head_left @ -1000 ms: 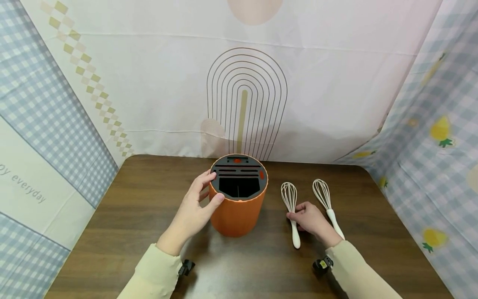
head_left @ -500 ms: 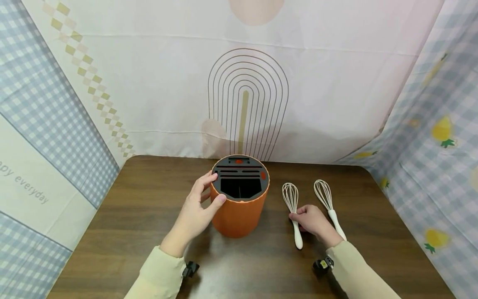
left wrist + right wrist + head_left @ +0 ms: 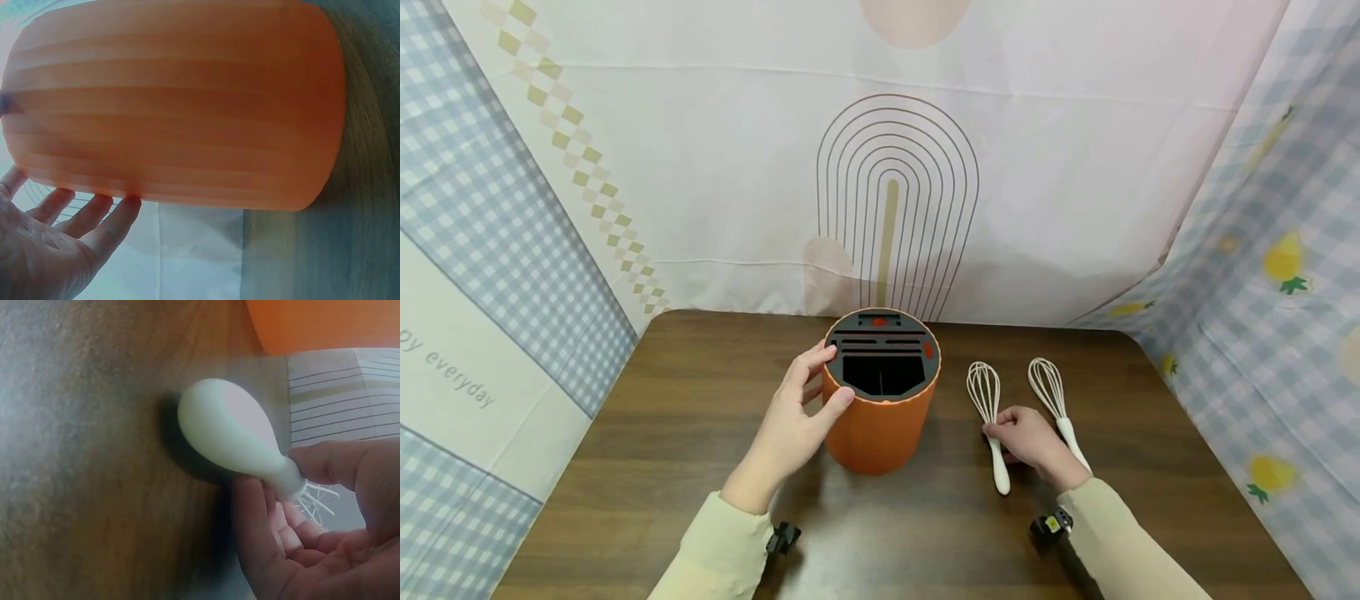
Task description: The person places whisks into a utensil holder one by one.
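A round orange knife holder (image 3: 880, 437) with a dark slotted top stands upright on the table. My left hand (image 3: 790, 421) holds its left side near the rim, thumb at the front edge and fingers spread round the wall. In the left wrist view, those fingertips touch the ribbed orange side. My right hand (image 3: 1026, 435) pinches a small white whisk (image 3: 1001, 471) at the neck, where wires meet handle. The right wrist view shows its bulbous handle end (image 3: 225, 425) close over the wood, a dark shadow beside it.
A second white whisk (image 3: 1067, 429) lies to the right of my right hand, its handle end partly behind the forearm. The brown wooden table (image 3: 700, 358) backs onto a pale patterned cloth (image 3: 737, 192), with checked cloth (image 3: 1262, 333) along the sides.
The gripped whisk has shifted slightly, its handle end a little to the right. My left hand stays on the knife holder. The whole view sways slightly.
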A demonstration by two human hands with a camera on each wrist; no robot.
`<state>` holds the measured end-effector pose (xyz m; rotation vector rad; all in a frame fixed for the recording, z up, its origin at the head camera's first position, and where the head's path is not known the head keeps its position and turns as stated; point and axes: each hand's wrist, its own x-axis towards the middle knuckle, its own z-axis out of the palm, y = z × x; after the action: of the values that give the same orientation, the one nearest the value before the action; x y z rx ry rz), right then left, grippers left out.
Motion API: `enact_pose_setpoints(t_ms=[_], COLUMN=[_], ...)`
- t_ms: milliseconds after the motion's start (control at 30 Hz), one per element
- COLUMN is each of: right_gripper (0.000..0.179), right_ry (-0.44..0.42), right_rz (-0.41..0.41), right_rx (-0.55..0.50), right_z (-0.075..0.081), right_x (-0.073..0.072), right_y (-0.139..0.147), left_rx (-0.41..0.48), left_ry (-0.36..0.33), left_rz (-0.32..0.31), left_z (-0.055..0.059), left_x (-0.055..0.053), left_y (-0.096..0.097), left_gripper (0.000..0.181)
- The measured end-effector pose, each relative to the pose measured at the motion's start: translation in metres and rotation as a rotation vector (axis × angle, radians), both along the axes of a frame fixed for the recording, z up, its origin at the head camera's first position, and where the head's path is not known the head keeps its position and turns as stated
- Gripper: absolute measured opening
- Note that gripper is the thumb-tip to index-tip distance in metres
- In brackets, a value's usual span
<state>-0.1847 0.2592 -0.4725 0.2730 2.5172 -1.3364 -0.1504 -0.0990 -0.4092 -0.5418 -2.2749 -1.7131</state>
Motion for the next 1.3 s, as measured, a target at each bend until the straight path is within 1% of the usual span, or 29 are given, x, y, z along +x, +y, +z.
enact_pose_setpoints(t_ms=[133,200,267,367,433,533,633,733,967,1133,1233,1300], right_gripper=[0.027,0.030,0.034,0.035,0.035,0.034,0.034,0.034,0.035,0.036,0.036,0.035], right_ry=[0.041,0.069,0.104,0.163,0.199,0.244,0.290,0.337,0.439,0.527,0.564,0.584], right_rz=[0.014,0.024,0.039,0.050,0.055,0.053,0.053,0.046,0.022,0.011,-0.002,-0.010], right_rx=[-0.032,-0.057,-0.069,-0.096,-0.122,-0.174,-0.224,-0.258,-0.324,-0.368,-0.437,-0.504], right_z=[0.006,0.010,0.016,0.026,0.034,0.044,0.054,0.064,0.087,0.100,0.105,0.108], right_x=[0.000,0.000,-0.001,-0.002,-0.002,-0.003,-0.003,-0.004,-0.001,0.001,0.001,0.002], right_y=[0.000,0.000,-0.001,-0.004,-0.005,-0.008,-0.010,-0.011,-0.016,-0.021,-0.024,-0.026], left_rx=[0.010,0.015,0.004,-0.001,-0.006,-0.001,-0.003,-0.003,0.006,0.006,0.011,0.012], left_ry=[0.006,0.006,0.006,-0.005,-0.003,-0.001,-0.010,-0.018,-0.009,-0.012,-0.013,-0.015], left_rz=[-0.015,-0.020,-0.017,-0.009,-0.007,-0.008,-0.005,-0.003,-0.015,-0.015,-0.018,-0.021], left_z=[0.016,0.019,0.014,0.001,-0.006,-0.010,-0.009,-0.004,0.024,0.027,0.027,0.028], left_x=[0.008,0.009,0.007,0.000,-0.003,-0.005,-0.005,-0.003,0.012,0.013,0.013,0.013], left_y=[0.003,0.003,0.002,-0.001,-0.002,-0.003,-0.002,-0.001,0.002,0.002,0.002,0.002], left_gripper=[0.055,0.055,0.055,0.055,0.055,0.056,0.056,0.056,0.053,0.052,0.052,0.052])
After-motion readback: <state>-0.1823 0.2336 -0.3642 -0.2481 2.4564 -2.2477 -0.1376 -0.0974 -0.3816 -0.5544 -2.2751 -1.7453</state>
